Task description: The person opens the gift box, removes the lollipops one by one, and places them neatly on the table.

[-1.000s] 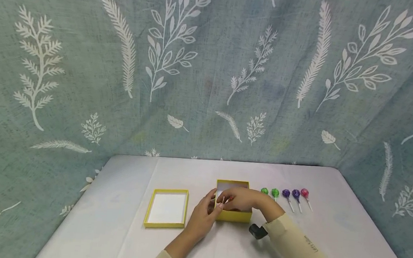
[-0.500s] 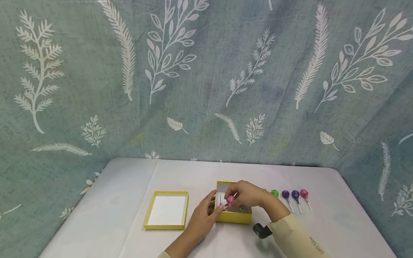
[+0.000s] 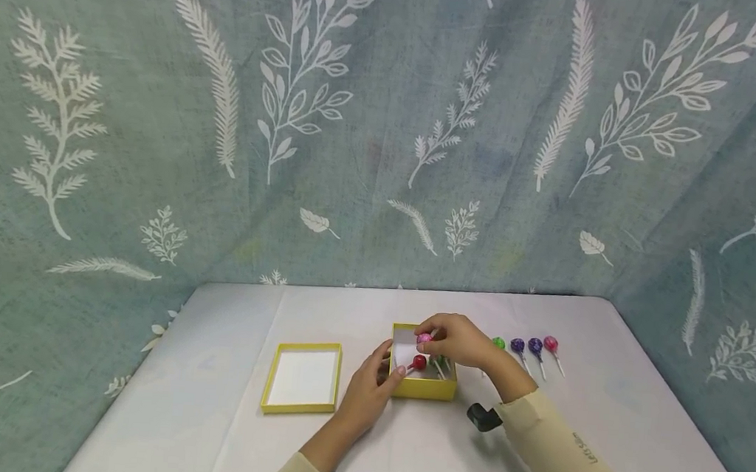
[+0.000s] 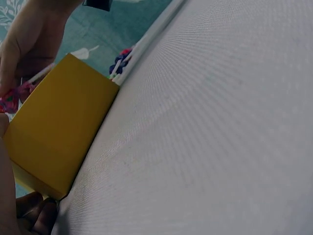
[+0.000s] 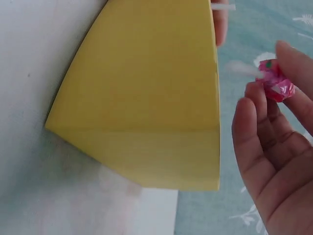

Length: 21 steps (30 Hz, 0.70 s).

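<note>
A pink-wrapped lollipop [image 3: 424, 338] is pinched between the thumb and fingers of my right hand [image 3: 463, 340], over the yellow box [image 3: 422, 389]. In the right wrist view the lollipop [image 5: 278, 83] shows its white stick pointing toward the box. My left hand [image 3: 366, 391] grips the box's left side, thumb at the near left rim and fingers along the wall. Inside the box lie a red lollipop [image 3: 419, 362], its stick toward my left thumb, and green lollipops [image 3: 438, 362], partly hidden by the right hand. In the left wrist view, the box [image 4: 63, 122] hides most of its contents.
The shallow yellow-rimmed lid [image 3: 300, 410] lies left of the box, white inside up. Right of the box, a row of lollipops includes a green one [image 3: 499, 343], purple ones [image 3: 535, 345] and a pink one [image 3: 551, 344]. A patterned cloth [image 3: 359, 131] hangs behind the table.
My right hand has lifted up from inside the box with the pink lollipop, uncovering the red and green ones. My left hand stays at the box's left side.
</note>
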Each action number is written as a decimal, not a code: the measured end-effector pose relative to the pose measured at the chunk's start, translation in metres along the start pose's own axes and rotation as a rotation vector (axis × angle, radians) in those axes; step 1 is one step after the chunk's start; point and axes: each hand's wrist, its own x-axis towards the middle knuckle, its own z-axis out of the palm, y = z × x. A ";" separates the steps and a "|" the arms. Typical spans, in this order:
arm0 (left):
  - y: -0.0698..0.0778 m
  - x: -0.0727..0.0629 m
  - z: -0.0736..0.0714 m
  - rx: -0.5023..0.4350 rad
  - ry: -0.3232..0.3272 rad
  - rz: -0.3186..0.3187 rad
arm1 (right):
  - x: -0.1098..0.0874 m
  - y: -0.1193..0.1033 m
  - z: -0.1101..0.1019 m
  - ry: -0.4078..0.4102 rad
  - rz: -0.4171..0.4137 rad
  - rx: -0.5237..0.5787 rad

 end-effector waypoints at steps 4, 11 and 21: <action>0.000 0.001 0.001 0.003 0.002 0.004 | -0.005 0.003 -0.005 0.050 0.021 0.059; 0.003 -0.001 0.002 -0.005 -0.008 -0.005 | -0.024 0.013 -0.015 0.146 0.094 0.167; 0.002 0.000 0.001 0.009 0.017 0.016 | -0.044 0.028 -0.026 0.173 0.181 0.204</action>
